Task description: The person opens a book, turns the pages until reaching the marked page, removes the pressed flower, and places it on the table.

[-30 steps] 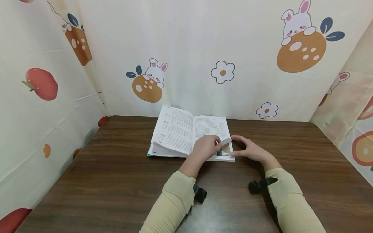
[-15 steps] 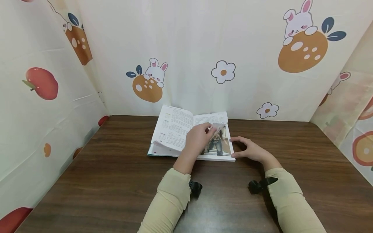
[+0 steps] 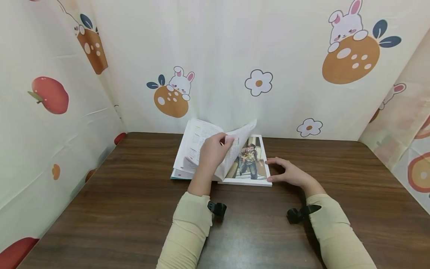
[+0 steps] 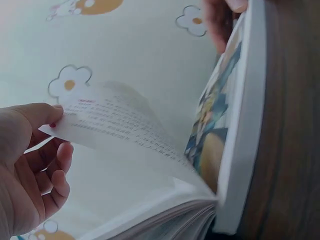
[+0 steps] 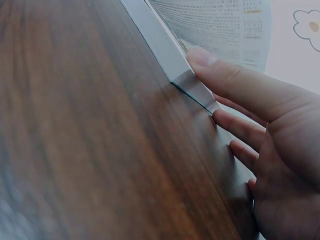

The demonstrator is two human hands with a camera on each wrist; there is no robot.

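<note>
An open book [image 3: 245, 182] lies on the table, printed text on its left side and a colour picture of a figure on its right. Between thumb and fingers, my left hand [image 3: 213, 151] pinches a page [image 3: 240, 144], which curves up and leans left. The left wrist view shows this page [image 4: 115, 122] stretched from the left hand [image 4: 35, 160] to the spine. My right hand [image 3: 288, 172] touches the book's right edge with thumb and fingers spread apart. In the right wrist view, the right thumb [image 5: 230, 75] rests at the book's corner, the fingers beside the edge.
The brown wooden table [image 3: 134, 224] runs out to both sides and in front of the book. A pale curtain [image 3: 221, 56] with rabbit, fruit and flower prints hangs close behind the book. More printed cloth [image 3: 50, 149] stands at the left.
My left hand has moved left and up with the page, lifting it off the right side. More of the picture beneath now shows. My right hand has stayed at the edge.
</note>
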